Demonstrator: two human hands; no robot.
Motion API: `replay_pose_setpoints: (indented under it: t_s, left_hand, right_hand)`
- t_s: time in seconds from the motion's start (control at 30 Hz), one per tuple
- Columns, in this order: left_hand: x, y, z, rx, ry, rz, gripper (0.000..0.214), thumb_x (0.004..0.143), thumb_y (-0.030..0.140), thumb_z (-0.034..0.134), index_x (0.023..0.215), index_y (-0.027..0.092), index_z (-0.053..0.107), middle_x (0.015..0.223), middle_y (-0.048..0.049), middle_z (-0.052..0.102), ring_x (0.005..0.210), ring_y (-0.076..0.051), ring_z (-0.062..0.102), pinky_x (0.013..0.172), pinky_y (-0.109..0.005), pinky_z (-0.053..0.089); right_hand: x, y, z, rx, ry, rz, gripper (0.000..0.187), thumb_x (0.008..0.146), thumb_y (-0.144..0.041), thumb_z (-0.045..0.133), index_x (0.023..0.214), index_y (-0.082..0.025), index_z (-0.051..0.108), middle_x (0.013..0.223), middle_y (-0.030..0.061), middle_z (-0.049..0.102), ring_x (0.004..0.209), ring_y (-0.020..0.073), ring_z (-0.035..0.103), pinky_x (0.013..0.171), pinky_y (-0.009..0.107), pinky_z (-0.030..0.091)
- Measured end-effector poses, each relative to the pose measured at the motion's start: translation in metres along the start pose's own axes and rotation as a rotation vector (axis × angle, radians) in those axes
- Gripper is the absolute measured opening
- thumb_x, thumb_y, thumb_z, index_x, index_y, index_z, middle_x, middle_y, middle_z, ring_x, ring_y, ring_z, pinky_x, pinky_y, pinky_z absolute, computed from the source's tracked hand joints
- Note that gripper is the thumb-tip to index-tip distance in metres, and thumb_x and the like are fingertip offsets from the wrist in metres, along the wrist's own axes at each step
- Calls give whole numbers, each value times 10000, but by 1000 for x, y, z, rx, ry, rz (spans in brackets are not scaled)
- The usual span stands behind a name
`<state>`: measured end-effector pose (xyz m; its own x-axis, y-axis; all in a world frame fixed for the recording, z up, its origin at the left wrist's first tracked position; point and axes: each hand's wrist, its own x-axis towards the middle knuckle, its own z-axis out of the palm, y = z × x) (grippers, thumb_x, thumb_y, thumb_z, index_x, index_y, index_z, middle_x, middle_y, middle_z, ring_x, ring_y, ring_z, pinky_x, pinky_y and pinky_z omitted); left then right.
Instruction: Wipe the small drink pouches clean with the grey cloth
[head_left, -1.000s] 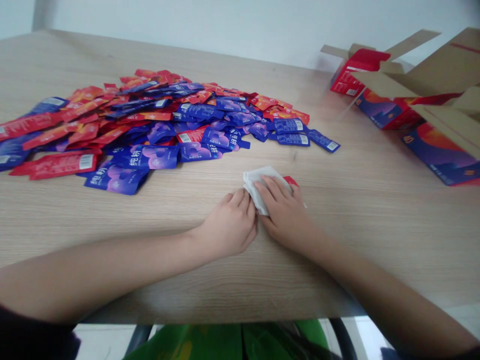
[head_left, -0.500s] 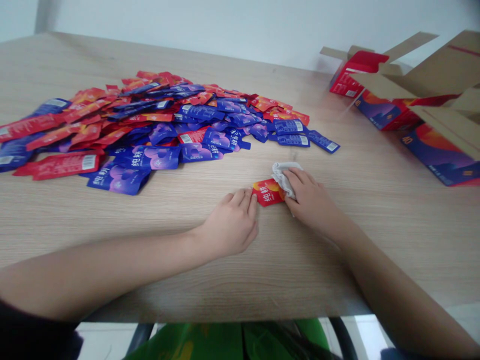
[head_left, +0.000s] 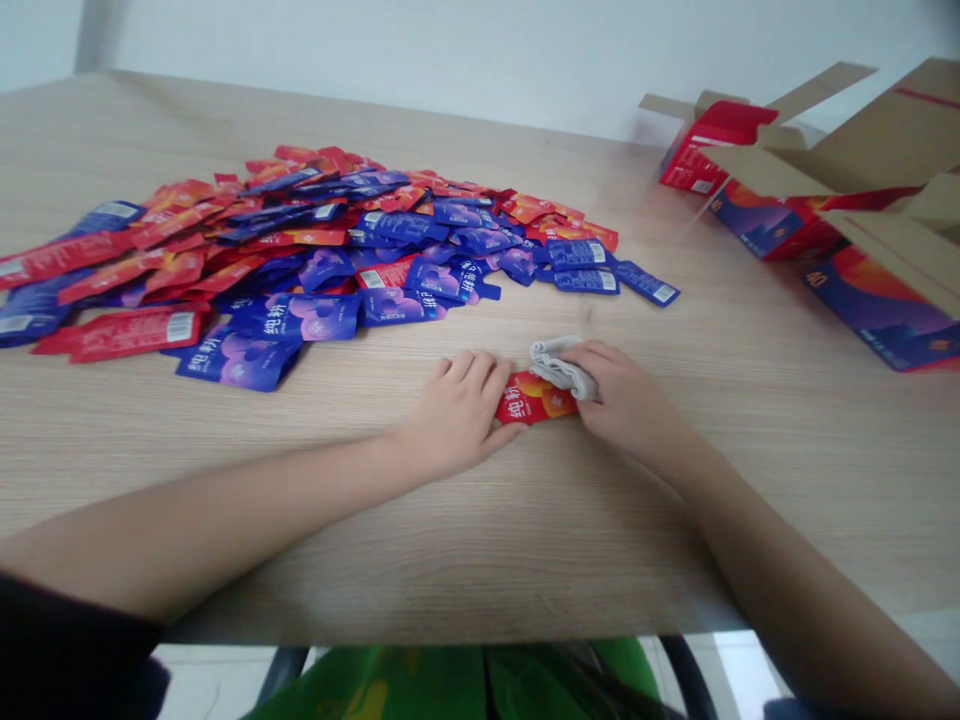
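A red sachet point(head_left: 526, 398) with orange fruit print and white characters lies flat on the table in front of me. My left hand point(head_left: 461, 410) grips its left end, fingers along the far side and thumb at the near edge. My right hand point(head_left: 619, 395) holds a crumpled white cloth point(head_left: 561, 366) between fingers and thumb. The cloth lies over the sachet's upper right part, and the hand hides the right end. Beyond my hands spreads a heap of red and blue sachets point(head_left: 315, 240), overlapping one another.
Several cartons with raised flaps stand at the right: a red carton point(head_left: 709, 150) at the back and a blue-and-red carton point(head_left: 874, 310) nearest me. Behind the wooden table point(head_left: 360, 570) is a pale wall point(head_left: 465, 60). Green cloth point(head_left: 420, 685) shows below the front edge.
My left hand has shifted slightly away from me and now wraps the sachet's end with the thumb visible. The cloth and my right hand have moved a little left, and more orange print shows.
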<state>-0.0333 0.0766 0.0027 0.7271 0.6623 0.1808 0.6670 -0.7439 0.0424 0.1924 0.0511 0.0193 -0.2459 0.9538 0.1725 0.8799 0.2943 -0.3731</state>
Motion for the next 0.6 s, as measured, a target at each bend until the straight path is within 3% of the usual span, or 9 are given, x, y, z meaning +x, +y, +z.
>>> replay_pose_setpoints:
  t_s: [0.1, 0.3, 0.5, 0.6]
  left_hand:
    - [4, -4, 4, -42, -9, -13, 670, 884, 630, 537, 1280, 90, 544, 1211, -178, 561, 1109, -332, 506, 928, -463, 423]
    - [12, -16, 10, -263, 13, -93, 621, 742, 596, 726, 1140, 142, 577, 1154, -119, 568, 1073, -296, 519, 915, -437, 445]
    - [18, -29, 13, -547, 53, -177, 344, 758, 295, 726, 1022, 187, 534, 897, -25, 644, 803, -204, 602, 737, -352, 483]
    - [16, -31, 11, -614, 42, -177, 322, 782, 242, 696, 1040, 195, 510, 833, 4, 651, 716, -172, 611, 676, -309, 474]
  right_hand:
    - [1, -6, 3, 82, 38, -23, 463, 728, -46, 491, 1143, -172, 653, 1173, 84, 667, 1099, 228, 614, 970, 373, 476]
    - [4, -4, 3, 103, 124, 11, 353, 733, -120, 514, 1029, -188, 695, 1043, 69, 713, 920, 231, 660, 827, 351, 504]
    - [4, -6, 1, 93, 166, 55, 310, 755, -133, 487, 988, -195, 681, 971, 58, 711, 833, 219, 655, 739, 319, 487]
    - [3, -4, 2, 61, 187, 83, 272, 764, -149, 492, 969, -196, 666, 907, 62, 702, 795, 224, 639, 711, 321, 473]
